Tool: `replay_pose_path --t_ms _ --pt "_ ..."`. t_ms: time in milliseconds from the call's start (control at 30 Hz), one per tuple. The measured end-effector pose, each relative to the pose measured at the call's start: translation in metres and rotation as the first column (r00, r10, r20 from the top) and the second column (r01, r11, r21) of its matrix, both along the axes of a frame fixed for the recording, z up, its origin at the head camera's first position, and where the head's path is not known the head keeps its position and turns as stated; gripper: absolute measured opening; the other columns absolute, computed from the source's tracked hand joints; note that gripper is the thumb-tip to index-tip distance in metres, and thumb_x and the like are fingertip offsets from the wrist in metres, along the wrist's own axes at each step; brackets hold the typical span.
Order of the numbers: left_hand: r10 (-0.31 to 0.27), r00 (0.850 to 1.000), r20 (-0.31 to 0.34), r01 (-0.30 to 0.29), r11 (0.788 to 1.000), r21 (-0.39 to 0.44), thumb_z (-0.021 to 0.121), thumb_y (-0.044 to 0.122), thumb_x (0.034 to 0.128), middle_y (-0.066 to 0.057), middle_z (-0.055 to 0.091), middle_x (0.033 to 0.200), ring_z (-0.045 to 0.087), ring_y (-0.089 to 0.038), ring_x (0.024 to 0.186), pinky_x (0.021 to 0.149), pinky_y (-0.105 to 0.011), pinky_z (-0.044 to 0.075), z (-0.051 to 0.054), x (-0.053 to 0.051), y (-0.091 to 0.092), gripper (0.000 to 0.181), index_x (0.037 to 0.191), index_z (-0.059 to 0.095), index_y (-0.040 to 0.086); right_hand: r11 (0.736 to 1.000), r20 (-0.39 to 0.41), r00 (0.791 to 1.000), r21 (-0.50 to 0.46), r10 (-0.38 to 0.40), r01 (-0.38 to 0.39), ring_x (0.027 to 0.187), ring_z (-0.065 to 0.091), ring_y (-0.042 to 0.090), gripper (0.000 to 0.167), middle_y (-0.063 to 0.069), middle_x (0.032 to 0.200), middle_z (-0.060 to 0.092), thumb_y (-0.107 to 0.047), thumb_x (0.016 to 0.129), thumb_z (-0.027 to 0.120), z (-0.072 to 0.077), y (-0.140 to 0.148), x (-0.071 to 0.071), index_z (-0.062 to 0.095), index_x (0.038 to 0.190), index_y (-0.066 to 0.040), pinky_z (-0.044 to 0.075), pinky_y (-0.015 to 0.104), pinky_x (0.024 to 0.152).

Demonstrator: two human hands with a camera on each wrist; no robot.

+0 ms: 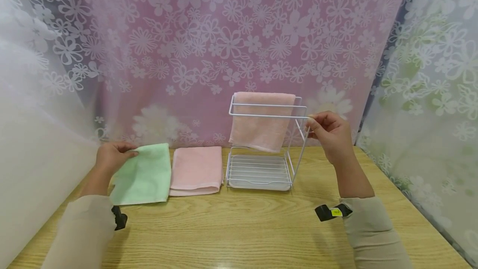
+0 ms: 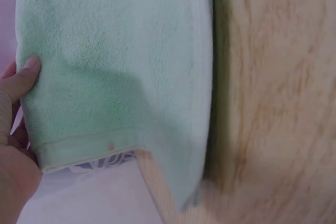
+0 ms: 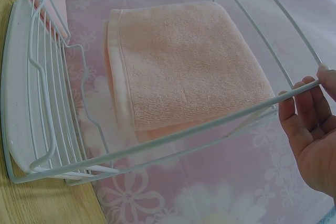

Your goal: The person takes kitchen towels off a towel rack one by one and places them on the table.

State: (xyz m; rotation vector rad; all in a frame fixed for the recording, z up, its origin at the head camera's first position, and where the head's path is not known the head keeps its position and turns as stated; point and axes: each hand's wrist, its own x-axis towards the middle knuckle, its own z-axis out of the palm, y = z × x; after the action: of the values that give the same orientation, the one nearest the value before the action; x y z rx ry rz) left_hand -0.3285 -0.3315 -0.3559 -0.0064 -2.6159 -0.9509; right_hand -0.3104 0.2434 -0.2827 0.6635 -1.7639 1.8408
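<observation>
Left fingers clamped on green cloth; right fingers clamped on white rack

Head camera looking forward and down across tabletop; left-wrist camera facing green towel closely, right-wrist camera facing rack up close; head view sharing both.

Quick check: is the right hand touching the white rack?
Touching. The right wrist view shows the right hand pinching the white rack at an upper corner.
</observation>
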Motion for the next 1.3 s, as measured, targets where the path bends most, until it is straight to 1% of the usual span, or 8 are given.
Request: replay_pose_path --t_ms 167,267,367,433,667,900,1100,1300 --pt "-0.015 0.998 -0.065 0.007 0.993 -0.117 0.074 0.01 0.0873 -0.026 0.066 0.112 0.058 -0.045 0.105 0.084 -0.057 0.048 0.001 -0.004 -0.004 0.018 0.102 0.075 0.0 1.0 0.004 1.0 0.008 -0.013 0.012 0.066 0.064 0.018 0.023 0.006 0.08 0.066 -0.001 0.092 0.065 -0.001 0.0 0.001 0.058 0.098 0.02 0.058 0.026 0.064" --pt "-0.022 0.997 -0.072 0.008 0.981 -0.195 0.075 0.008 0.0855 -0.026 0.067 0.109 0.06 -0.046 0.099 0.083 -0.059 0.045 0.005 -0.006 -0.006 0.016 0.099 0.076 0.0 1.0 0.005 1.0 0.008 -0.016 0.016 0.066 0.064 0.017 0.021 0.006 0.08 0.066 -0.001 0.092 0.065 0.0 -0.001 0.002 0.059 0.097 0.019 0.058 0.026 0.064" --pt "-0.014 0.999 -0.051 0.001 0.972 -0.237 0.074 0.01 0.0863 -0.026 0.065 0.113 0.058 -0.046 0.101 0.083 -0.059 0.045 0.006 -0.009 -0.007 0.017 0.101 0.075 0.001 1.0 0.005 1.0 -0.006 -0.006 0.006 0.066 0.064 0.016 0.016 0.006 0.08 0.066 0.0 0.092 0.065 0.0 -0.001 0.001 0.062 0.095 0.015 0.057 0.026 0.064" --pt "-0.009 0.999 -0.05 -0.003 0.974 -0.226 0.073 0.009 0.0868 -0.027 0.064 0.115 0.058 -0.047 0.104 0.083 -0.059 0.046 0.005 -0.012 -0.005 0.018 0.102 0.075 0.0 1.0 0.005 1.0 -0.013 0.0 0.0 0.065 0.064 0.016 0.015 0.006 0.079 0.066 0.0 0.092 0.065 0.0 -0.001 0.0 0.062 0.094 0.014 0.057 0.026 0.063" --pt "0.02 0.996 -0.085 -0.026 0.997 -0.071 0.073 0.006 0.0866 -0.027 0.065 0.112 0.059 -0.045 0.102 0.077 -0.056 0.051 -0.01 -0.019 0.001 0.018 0.103 0.075 -0.002 1.0 0.006 1.0 -0.004 0.0 0.0 0.066 0.064 0.018 0.016 0.005 0.08 0.067 -0.001 0.092 0.064 0.002 -0.002 0.0 0.063 0.095 0.014 0.058 0.027 0.064" --pt "0.044 0.998 -0.045 -0.046 0.998 -0.038 0.073 0.011 0.0884 -0.025 0.067 0.108 0.063 -0.041 0.096 0.073 -0.051 0.053 -0.022 -0.019 0.006 0.023 0.107 0.073 -0.002 1.0 0.006 1.0 0.0 -0.002 0.002 0.066 0.064 0.018 0.019 0.005 0.08 0.067 -0.001 0.092 0.065 0.001 -0.001 0.0 0.06 0.096 0.017 0.057 0.026 0.063" --pt "0.053 0.998 -0.018 -0.053 0.998 -0.028 0.072 0.014 0.09 -0.025 0.067 0.107 0.063 -0.04 0.093 0.069 -0.048 0.054 -0.022 -0.022 0.007 0.028 0.111 0.071 -0.003 1.0 0.016 1.0 0.0 -0.006 0.006 0.068 0.065 0.019 0.021 0.005 0.08 0.067 -0.002 0.092 0.065 -0.001 0.0 0.001 0.06 0.098 0.018 0.057 0.026 0.063" --pt "0.035 0.999 -0.031 -0.036 0.999 -0.032 0.074 0.013 0.0884 -0.028 0.065 0.113 0.058 -0.044 0.101 0.076 -0.053 0.052 -0.016 -0.02 0.008 0.029 0.112 0.071 -0.003 1.0 0.013 1.0 0.002 -0.013 0.013 0.068 0.065 0.018 0.02 0.006 0.081 0.067 -0.001 0.092 0.065 -0.001 0.0 0.001 0.06 0.097 0.018 0.057 0.026 0.063"
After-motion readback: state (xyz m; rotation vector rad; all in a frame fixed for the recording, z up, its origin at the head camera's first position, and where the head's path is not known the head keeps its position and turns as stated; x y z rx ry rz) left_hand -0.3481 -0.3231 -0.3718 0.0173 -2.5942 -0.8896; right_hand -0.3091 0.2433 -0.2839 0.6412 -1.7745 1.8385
